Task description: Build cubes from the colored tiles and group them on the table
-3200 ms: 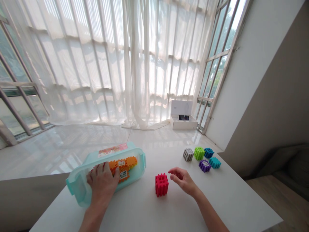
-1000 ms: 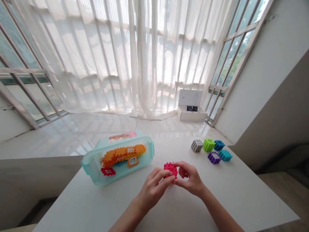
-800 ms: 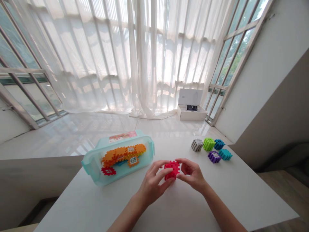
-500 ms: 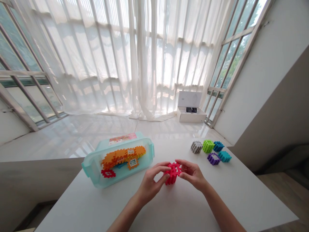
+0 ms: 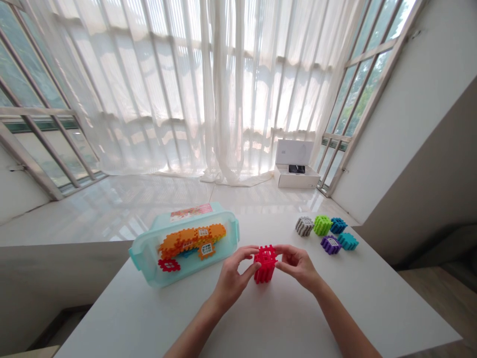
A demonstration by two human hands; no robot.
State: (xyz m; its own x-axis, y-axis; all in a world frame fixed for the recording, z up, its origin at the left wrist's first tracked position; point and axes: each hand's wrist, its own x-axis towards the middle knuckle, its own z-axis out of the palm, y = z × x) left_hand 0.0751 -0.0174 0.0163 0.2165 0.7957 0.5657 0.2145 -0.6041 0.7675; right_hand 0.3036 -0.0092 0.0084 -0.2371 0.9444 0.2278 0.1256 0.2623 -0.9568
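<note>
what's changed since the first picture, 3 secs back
The left hand has come out of the teal bin and moved right to the red stack, its fingers now on the stack's top. The right hand, then just beside the stack, now grips its top too. The grey stack, green stack and purple stack stayed put.

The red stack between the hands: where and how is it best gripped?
The red stack is probably best pinched at its left and right sides near the top, one hand from each side, where the left hand and right hand touch it. It looks upright on the table, and its notched edges should give purchase.
</note>
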